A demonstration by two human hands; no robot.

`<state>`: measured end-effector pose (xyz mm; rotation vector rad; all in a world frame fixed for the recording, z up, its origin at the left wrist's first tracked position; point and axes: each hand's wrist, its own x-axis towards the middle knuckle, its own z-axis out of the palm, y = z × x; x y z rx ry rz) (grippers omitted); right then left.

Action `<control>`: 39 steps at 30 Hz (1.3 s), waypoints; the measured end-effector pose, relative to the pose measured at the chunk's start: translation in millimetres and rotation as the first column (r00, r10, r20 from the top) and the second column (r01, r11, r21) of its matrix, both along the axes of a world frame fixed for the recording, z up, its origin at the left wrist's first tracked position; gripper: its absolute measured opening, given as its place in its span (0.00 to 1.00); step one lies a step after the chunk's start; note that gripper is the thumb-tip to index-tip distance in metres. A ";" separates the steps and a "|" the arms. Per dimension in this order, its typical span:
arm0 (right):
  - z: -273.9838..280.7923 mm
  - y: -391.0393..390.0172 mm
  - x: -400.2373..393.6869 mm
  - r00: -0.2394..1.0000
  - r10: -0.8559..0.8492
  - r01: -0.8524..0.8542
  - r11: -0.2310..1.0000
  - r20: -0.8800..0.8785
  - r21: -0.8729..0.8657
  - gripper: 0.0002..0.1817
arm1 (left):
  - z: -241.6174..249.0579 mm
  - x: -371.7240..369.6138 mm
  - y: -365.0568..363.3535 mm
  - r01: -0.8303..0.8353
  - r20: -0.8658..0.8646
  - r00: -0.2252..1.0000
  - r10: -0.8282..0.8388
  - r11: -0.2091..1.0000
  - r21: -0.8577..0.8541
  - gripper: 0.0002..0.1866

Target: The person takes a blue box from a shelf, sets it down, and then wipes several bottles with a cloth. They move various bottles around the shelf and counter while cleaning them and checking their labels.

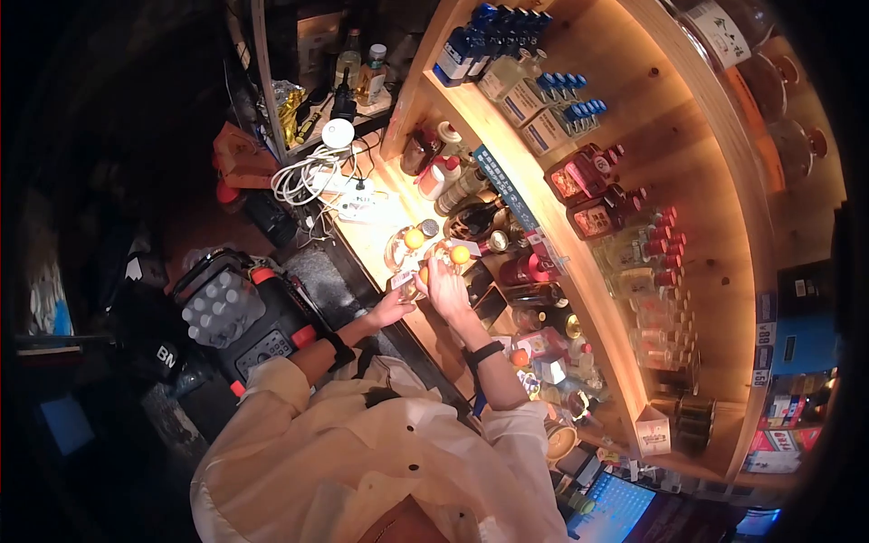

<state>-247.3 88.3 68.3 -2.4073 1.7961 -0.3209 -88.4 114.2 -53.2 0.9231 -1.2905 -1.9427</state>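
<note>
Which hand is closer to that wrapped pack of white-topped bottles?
Left. In the picture, the left hand is to the right of the wrapped pack, apart from it; the right hand is farther right and slightly higher, beyond the left.

Your pic was v. dim on the L side, w/ heavy vignetting; corners went black. Fisheye bent the wooden shelves [701, 118] into a big arc. Brightest patch was the counter [396, 192] just past your hands, blown out to near-white, w/ detail lost. Warm light lit the shelf backs too. Your L hand [391, 309] and R hand [446, 288] got decent light, but fine detail btwn. them looked soft. A screen [623, 507] glowed blue nr. the bottom.
</note>
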 end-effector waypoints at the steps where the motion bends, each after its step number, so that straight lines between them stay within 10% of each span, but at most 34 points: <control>1: 0.2 -1.3 -2.6 1.000 0.014 -0.014 1.000 0.005 -0.009 0.23 | -8.1 -0.7 -4.7 0.060 -0.020 0.998 -0.059 0.995 0.077 0.40; 5: -2.9 -1.7 -11.3 0.998 -0.011 0.009 0.999 0.061 0.036 0.27 | 13.8 -5.6 -2.5 -0.083 -0.092 0.992 0.084 0.996 0.016 0.38; 9: 3.7 7.5 -3.6 0.982 -0.182 0.174 0.975 0.050 0.138 0.45 | -6.8 11.5 -0.4 0.109 -0.026 0.994 -0.109 0.994 0.026 0.37; 11: 35.5 23.6 -7.7 0.981 -0.187 0.181 0.976 0.046 0.117 0.42 | -41.8 24.5 -3.8 0.077 -0.054 0.997 -0.062 0.922 0.379 0.36; 14: 75.3 46.5 -23.5 0.963 -0.233 0.214 0.966 0.133 0.144 0.37 | 6.6 46.9 3.8 0.148 0.210 0.954 -0.213 0.947 0.287 0.24; 19: 206.0 116.3 -81.2 0.891 -0.227 0.265 0.963 0.393 -0.044 0.25 | 23.1 80.6 14.0 0.176 0.297 0.917 -0.266 0.939 0.296 0.18; 24: 337.1 198.2 -143.1 0.703 -0.449 0.432 0.886 0.551 0.170 0.21 | 12.5 97.9 21.3 0.177 0.311 0.912 -0.269 0.939 0.294 0.18; 28: 457.2 230.0 -162.3 0.856 -0.386 0.483 0.833 0.343 -0.269 0.13 | 19.3 93.3 26.7 0.204 0.325 0.902 -0.284 0.944 0.260 0.17; 36: 593.3 101.2 -171.9 0.877 -0.175 0.421 0.730 0.448 -0.539 0.37 | 57.6 82.7 39.0 0.303 0.345 0.887 -0.308 0.950 0.070 0.18; 38: 617.2 81.1 -71.4 0.439 -0.200 0.786 0.558 0.876 -0.267 0.07 | 29.1 91.9 41.4 0.306 0.339 0.900 -0.272 0.951 -0.048 0.17; 39: 621.6 47.2 -145.3 0.597 -0.406 0.732 0.628 0.692 -0.262 0.27 | 20.1 98.2 43.0 0.291 0.339 0.911 -0.237 0.949 -0.118 0.16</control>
